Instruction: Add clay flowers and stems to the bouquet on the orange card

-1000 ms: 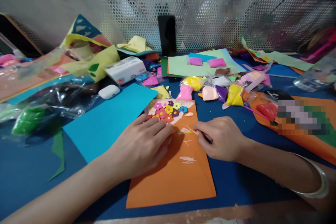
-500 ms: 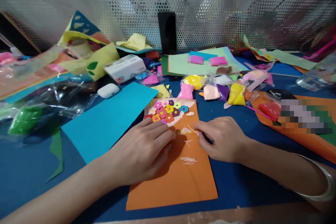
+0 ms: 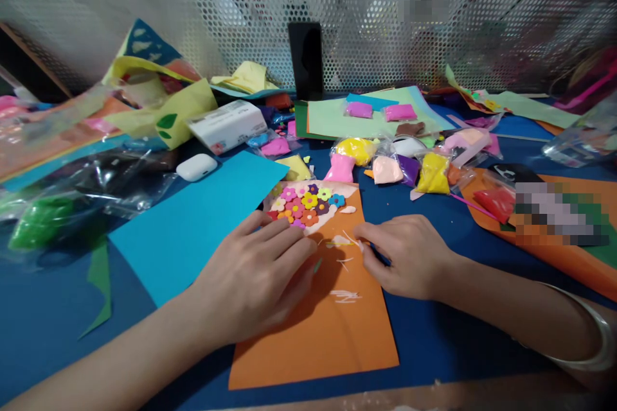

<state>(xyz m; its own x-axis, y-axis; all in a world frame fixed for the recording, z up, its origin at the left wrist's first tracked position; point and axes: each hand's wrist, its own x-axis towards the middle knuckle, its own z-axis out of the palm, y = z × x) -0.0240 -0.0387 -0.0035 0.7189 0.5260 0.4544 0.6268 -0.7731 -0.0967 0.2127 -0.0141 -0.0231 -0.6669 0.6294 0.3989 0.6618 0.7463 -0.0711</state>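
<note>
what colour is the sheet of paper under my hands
Orange. The paper lies on the blue table, clearest in the head view, under both the left hand and right hand.

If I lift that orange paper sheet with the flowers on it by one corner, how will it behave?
The orange paper sheet lies thin and flat, so it would probably droop. The cluster of small coloured flowers at its far end may weigh that end down. The left hand rests on it, so it likely slides easily.

Left: blue sheet (image 3: 193, 221), white earbud case (image 3: 196, 167), green clay bag (image 3: 38, 221)
Middle: yellow clay bag (image 3: 432, 173), pink clay bag (image 3: 400, 112)
Back: dark upright slab, possibly a phone (image 3: 306, 59)
</note>
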